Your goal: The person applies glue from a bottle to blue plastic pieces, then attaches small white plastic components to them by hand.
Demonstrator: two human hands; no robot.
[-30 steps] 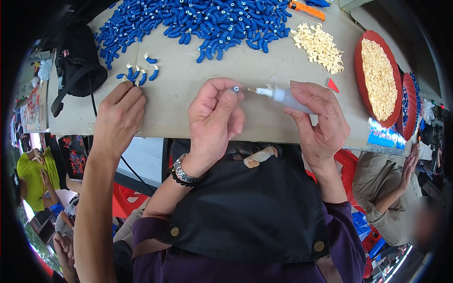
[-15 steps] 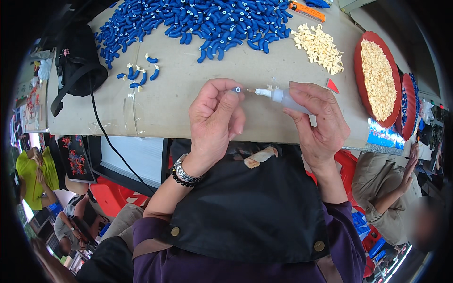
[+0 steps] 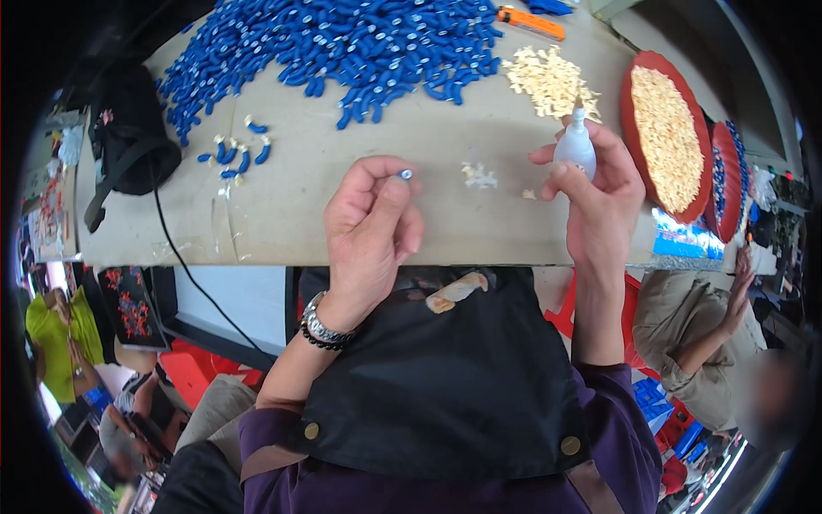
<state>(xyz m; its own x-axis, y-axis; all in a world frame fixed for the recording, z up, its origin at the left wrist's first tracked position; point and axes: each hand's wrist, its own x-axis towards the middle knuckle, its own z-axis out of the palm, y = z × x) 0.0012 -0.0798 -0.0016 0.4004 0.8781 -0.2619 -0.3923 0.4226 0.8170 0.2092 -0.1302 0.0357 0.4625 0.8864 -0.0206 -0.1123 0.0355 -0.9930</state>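
My left hand [image 3: 370, 230] pinches a small blue cap-like piece [image 3: 405, 174] between thumb and fingertips, above the table's near edge. My right hand [image 3: 593, 193] grips a small white squeeze bottle [image 3: 574, 144], held upright with its nozzle pointing away from me. The two hands are apart. Between them on the tan tabletop [image 3: 342, 188] lies a little cluster of pale pieces [image 3: 478, 175]. A big heap of blue pieces [image 3: 342, 38] covers the far side of the table.
A pile of cream pieces [image 3: 550, 79] lies far right, beside a red tray [image 3: 668, 128] full of them and a second red tray [image 3: 728, 180]. A black pouch [image 3: 128, 137] with a cable sits left. An orange cutter [image 3: 531, 20] lies far back. Other people sit around.
Another person's hand has left the table's left side. My right hand has pulled the bottle away from the blue piece and turned it upright, moving right.
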